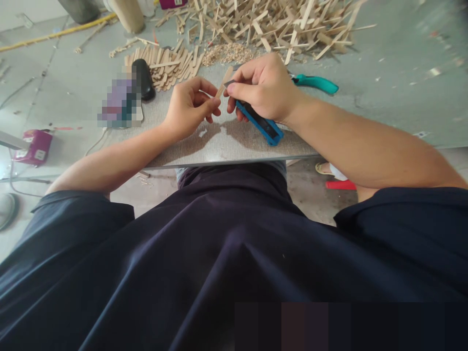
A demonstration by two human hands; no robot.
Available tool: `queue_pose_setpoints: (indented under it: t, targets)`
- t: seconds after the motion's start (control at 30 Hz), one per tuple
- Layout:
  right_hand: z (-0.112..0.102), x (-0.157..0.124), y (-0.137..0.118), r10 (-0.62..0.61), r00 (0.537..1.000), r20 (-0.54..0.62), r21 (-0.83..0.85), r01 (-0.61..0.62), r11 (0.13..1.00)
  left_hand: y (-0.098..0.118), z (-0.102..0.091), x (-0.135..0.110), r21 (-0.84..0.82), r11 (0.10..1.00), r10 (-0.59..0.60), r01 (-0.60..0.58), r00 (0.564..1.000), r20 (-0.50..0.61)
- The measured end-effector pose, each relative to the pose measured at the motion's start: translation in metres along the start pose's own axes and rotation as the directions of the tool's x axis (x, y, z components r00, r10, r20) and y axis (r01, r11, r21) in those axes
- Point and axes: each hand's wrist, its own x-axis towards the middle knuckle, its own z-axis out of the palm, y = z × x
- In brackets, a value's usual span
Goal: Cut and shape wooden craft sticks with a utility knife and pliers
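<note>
Between the fingertips of my left hand is a thin wooden craft stick, tilted up and away from me. My right hand grips a utility knife with a blue and black handle. The handle sticks out below the palm. Its dark blade shows near my right thumb, close to the stick; whether it touches the wood I cannot tell. Both hands are just above the near part of the table. Part of the knife is hidden by my right fingers.
Behind my hands lie a big heap of wooden sticks, a pile of shavings and a spread of rounded sticks. Teal-handled pliers rest at right. A black oval object is at left. The table edge runs before my body.
</note>
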Motion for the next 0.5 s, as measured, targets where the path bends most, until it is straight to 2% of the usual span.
queue_pose_setpoints:
  t: [0.27, 0.5]
  targets:
    - [0.0, 0.001, 0.01, -0.04, 0.998, 0.041, -0.049, 0.042, 0.998, 0.001, 0.001, 0.0, 0.014, 1.0, -0.023, 0.023, 1.0, -0.011]
    - [0.005, 0.003, 0.018, -0.058, 0.998, 0.007, -0.064, 0.058, 0.996, 0.009, 0.003, -0.006, 0.031, 0.997, -0.074, 0.075, 0.996, -0.041]
